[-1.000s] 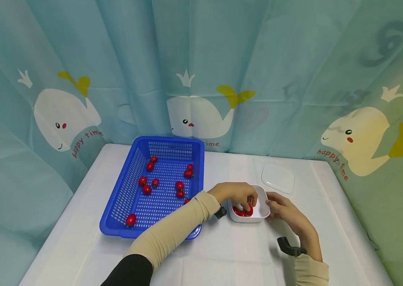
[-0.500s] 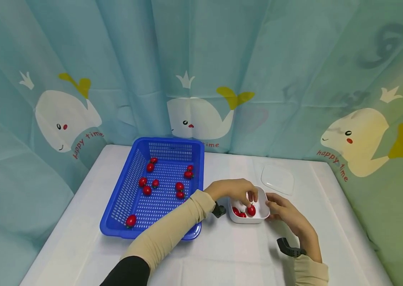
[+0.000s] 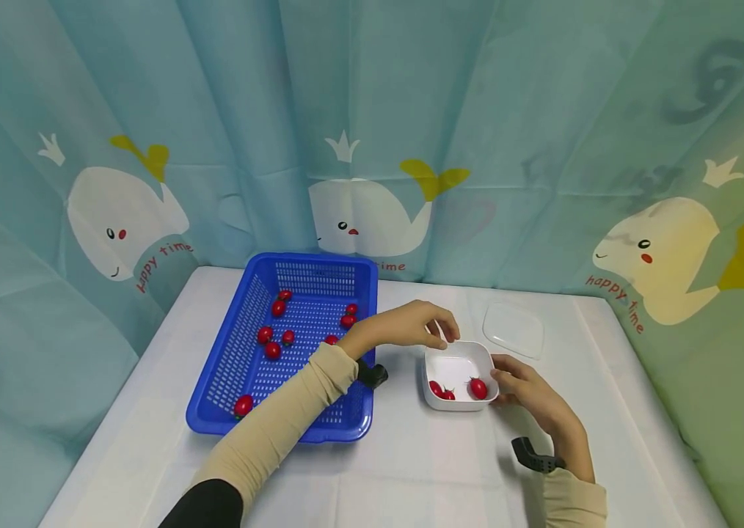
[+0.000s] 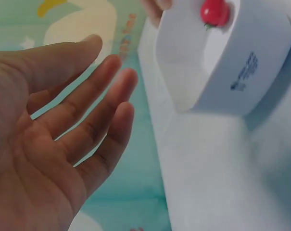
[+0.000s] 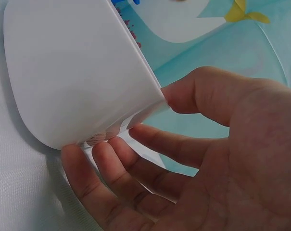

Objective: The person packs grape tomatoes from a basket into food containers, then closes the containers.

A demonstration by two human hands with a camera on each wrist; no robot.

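My left hand (image 3: 421, 325) hovers at the left rear of a white plastic box (image 3: 426, 374), over the gap beside the blue basket (image 3: 372, 433). The left wrist view shows its palm bare and its fingers (image 4: 94, 125) loosely bent with nothing between them. My right hand (image 3: 530, 392) holds the box at its right side. In the right wrist view the thumb is at the rim and the fingertips (image 5: 103, 156) lie along the wall. Inside the box are a cherry tomato (image 3: 478, 388) at the right and two more cherry tomatoes (image 3: 436, 389) at the left.
More cherry tomatoes (image 3: 272, 350) lie scattered in the basket, partly hidden by the left forearm. A clear lid (image 3: 513, 330) rests behind the box on the white tablecloth (image 3: 405, 469). A whale-print curtain (image 3: 530, 95) hangs along the back and sides.
My left hand has let go of a cherry tomato in the box, then lifted out and moved left and back. That tomato now lies further right. The right hand has stayed on the box.
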